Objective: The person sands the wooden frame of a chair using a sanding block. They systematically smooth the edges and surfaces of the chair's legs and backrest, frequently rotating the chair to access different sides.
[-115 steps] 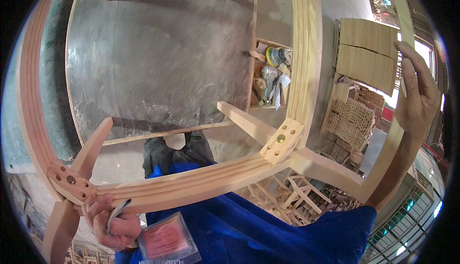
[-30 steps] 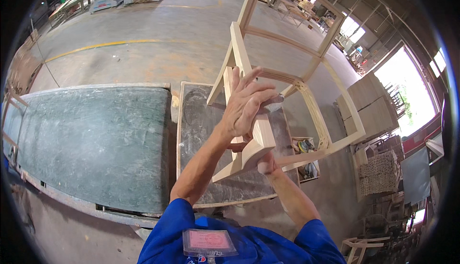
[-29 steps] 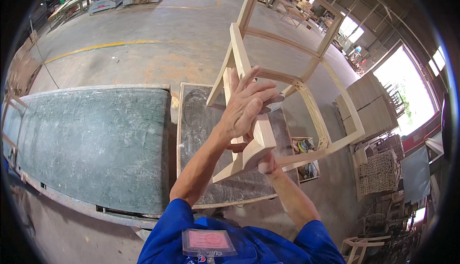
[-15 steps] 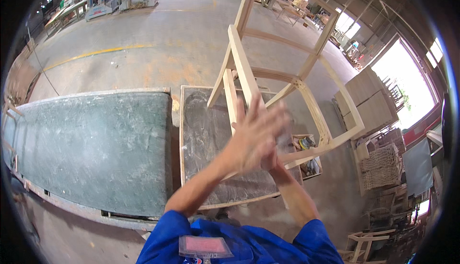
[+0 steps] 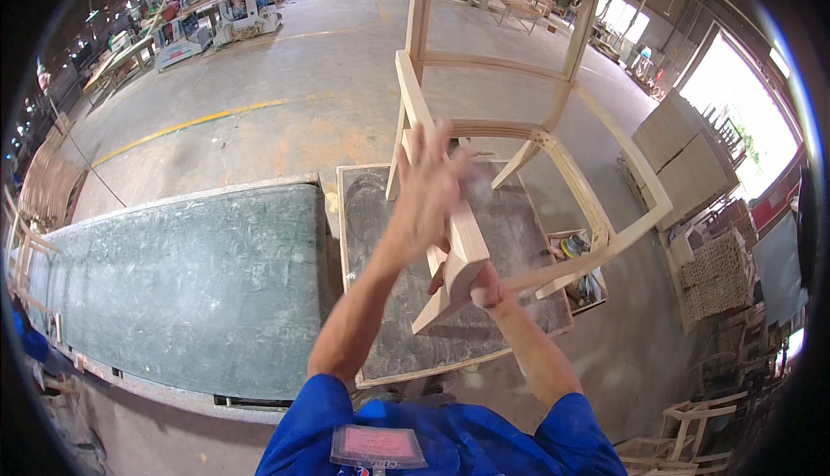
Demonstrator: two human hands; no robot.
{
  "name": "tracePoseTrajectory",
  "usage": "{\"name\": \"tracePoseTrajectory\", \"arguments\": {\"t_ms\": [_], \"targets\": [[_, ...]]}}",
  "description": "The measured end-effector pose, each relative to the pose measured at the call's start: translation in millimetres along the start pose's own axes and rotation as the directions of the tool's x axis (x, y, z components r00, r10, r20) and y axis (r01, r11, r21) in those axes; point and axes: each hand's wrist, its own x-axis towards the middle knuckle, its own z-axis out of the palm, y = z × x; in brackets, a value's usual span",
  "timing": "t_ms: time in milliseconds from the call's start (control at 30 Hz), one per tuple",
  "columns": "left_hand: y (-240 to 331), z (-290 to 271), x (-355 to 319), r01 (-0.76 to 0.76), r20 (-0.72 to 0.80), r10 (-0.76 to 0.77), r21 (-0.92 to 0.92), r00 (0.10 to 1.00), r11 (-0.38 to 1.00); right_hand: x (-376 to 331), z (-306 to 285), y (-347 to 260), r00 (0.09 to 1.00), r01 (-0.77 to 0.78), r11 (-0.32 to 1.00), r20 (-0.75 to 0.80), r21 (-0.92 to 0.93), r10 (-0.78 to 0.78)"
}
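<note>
- The left hand (image 5: 430, 191) is raised with fingers spread and blurred, palm against the near leg of the wooden chair frame (image 5: 536, 143), not gripping it.
- The right hand (image 5: 480, 286) is closed around the lower end of that same leg, mostly hidden behind the wood.
- The chair frame stands tilted on the small stone-topped bench (image 5: 380, 217); its long axis runs from the hands up and away toward the top of the view, backrest end farthest off, the curved seat rail swinging out to the right.
- A shallow wooden tray (image 5: 581, 279) at the bench's right edge holds small tools, too small to tell apart.
- A long green-grey worktable (image 5: 173, 277) lies just left of the bench.
- Stacked wooden boards (image 5: 683, 152) and woven panels (image 5: 713, 273) stand to the right.
</note>
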Motion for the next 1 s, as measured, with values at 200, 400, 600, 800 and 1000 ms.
{"name": "tracePoseTrajectory", "arguments": {"t_ms": [200,400,600,800,1000], "targets": [[6.6,35.5,-18.9,-0.152,0.06,0.149,0.045,0.987,0.987,7.6,-22.2,19.9,0.946,0.272,0.938,-0.118,-0.216,-0.301],[-7.8,-10.5,9.7,0.005,-0.002,-0.005,0.076,1.0,0.997,7.8,20.1,-15.3,0.998,0.019,0.998,-0.063,0.054,-0.015],[18.4,16.6,-23.6,-0.148,0.077,0.144,0.048,0.987,0.988,0.7,7.3,-10.6,0.97,0.061,0.984,-0.222,-0.166,-0.097],[0.7,-19.3,39.3,-0.265,0.396,0.21,0.089,0.894,0.96,8.5,-2.5,0.5,0.988,0.029,0.993,-0.15,-0.114,-0.046],[-0.4,-42.4,49.9,-0.415,0.494,0.285,0.174,0.822,0.893,4.8,19.0,-11.8,0.991,-0.051,0.999,-0.127,-0.016,0.049]]}}
